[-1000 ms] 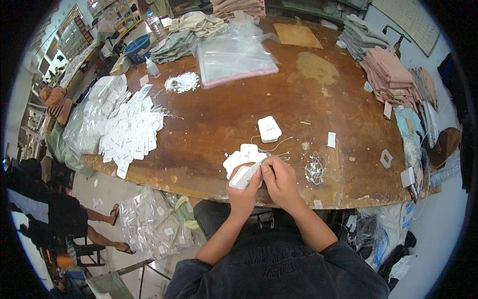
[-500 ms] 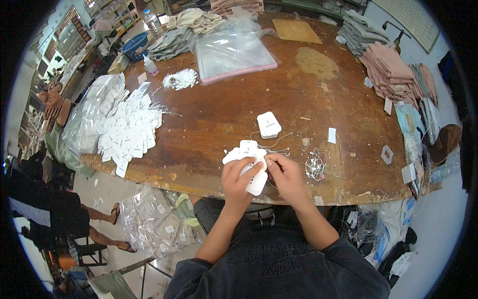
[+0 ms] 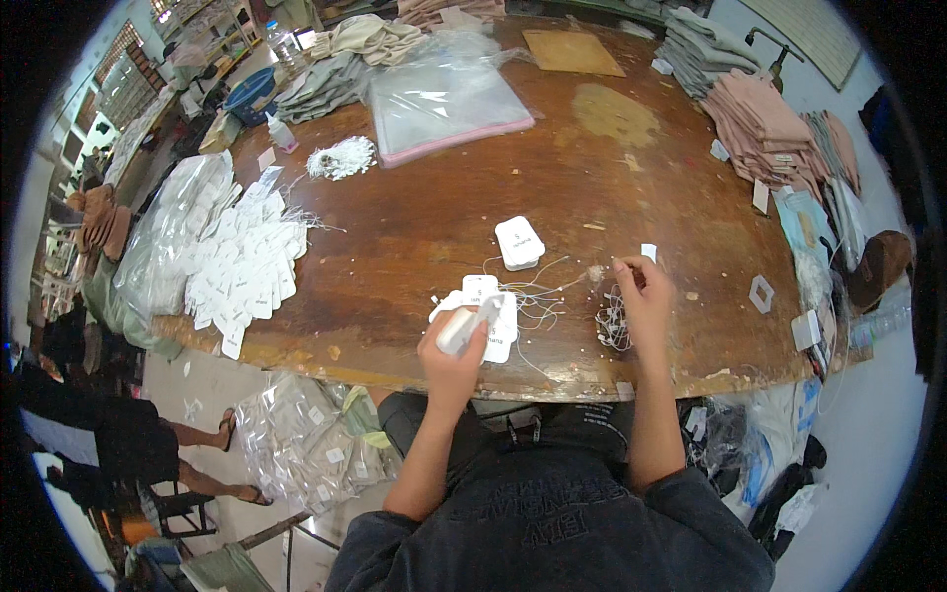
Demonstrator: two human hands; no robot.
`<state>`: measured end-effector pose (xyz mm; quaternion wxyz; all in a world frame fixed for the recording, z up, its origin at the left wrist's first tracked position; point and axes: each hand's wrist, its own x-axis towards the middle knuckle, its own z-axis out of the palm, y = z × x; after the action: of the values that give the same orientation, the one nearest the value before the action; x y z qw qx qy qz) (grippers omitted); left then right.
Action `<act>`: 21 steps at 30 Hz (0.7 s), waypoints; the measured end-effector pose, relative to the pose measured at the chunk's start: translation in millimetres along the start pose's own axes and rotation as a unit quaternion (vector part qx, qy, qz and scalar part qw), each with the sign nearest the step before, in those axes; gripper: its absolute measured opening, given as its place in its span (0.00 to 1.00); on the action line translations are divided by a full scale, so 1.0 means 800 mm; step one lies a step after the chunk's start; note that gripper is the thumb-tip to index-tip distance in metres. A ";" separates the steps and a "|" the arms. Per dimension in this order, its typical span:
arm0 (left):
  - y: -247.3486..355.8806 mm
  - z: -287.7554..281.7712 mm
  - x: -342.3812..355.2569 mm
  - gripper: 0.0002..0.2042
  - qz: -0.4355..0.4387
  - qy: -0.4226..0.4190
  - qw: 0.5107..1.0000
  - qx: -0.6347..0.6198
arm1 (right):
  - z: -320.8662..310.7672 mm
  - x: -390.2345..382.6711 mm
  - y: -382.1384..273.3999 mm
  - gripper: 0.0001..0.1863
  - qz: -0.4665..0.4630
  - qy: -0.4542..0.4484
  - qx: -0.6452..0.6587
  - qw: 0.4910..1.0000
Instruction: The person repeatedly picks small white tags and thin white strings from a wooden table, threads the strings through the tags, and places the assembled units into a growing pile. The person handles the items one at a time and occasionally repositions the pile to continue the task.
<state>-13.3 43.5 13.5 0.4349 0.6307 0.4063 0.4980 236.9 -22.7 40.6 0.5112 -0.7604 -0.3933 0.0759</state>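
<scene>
Tags [image 3: 455, 333] are gripped in the left hand [image 3: 451, 365], seemingly freeing the right hand [image 3: 647, 299] beside the cords [image 3: 612, 324]; its grip cannot be told.

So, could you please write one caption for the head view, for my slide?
Left hand holding white tags, right hand near tangled strings on a wooden table.

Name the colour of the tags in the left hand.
White tags, seen in the head view.

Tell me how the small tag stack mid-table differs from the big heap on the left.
The small tag stack is fairly neat, edges roughly lined up; the big heap sprawls at many angles. The stack covers little space, the heap far more. Both are white with dark print.
</scene>
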 end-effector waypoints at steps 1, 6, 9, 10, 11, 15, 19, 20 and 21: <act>-0.003 0.000 0.005 0.09 -0.061 0.008 0.997 -0.041 | -0.004 0.000 0.005 0.06 -0.071 -0.004 -0.083 0.994; -0.009 -0.006 0.013 0.14 -0.052 0.042 0.997 -0.035 | -0.008 -0.016 0.023 0.07 -0.186 -0.081 -0.258 0.945; -0.006 -0.008 0.012 0.13 -0.038 0.057 0.997 -0.028 | -0.001 -0.019 0.029 0.06 -0.185 -0.082 -0.279 0.939; -0.005 -0.008 0.011 0.13 -0.041 0.051 0.997 -0.028 | 0.000 -0.019 0.029 0.06 -0.185 -0.086 -0.290 0.935; -0.003 -0.007 0.009 0.13 -0.044 0.045 0.998 -0.026 | 0.001 -0.018 0.028 0.06 -0.182 -0.089 -0.306 0.930; 0.008 -0.002 -0.003 0.12 -0.054 0.022 0.997 -0.058 | -0.001 -0.018 0.009 0.06 -0.162 -0.048 -0.070 0.983; 0.020 0.011 -0.016 0.08 -0.174 -0.102 0.961 -0.191 | 0.000 -0.040 -0.026 0.06 -0.043 -0.134 0.195 0.971; 0.022 0.017 -0.019 0.09 -0.184 -0.133 0.953 -0.203 | 0.004 -0.046 -0.034 0.05 -0.026 -0.183 0.231 0.955; 0.024 0.023 -0.021 0.10 -0.217 -0.151 0.934 -0.239 | 0.014 -0.048 -0.041 0.06 -0.177 -0.180 0.165 0.954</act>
<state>3.2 19.2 24.9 0.7267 0.4724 0.3314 0.3727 187.9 -35.0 51.6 0.5554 -0.5578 -0.5888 0.1836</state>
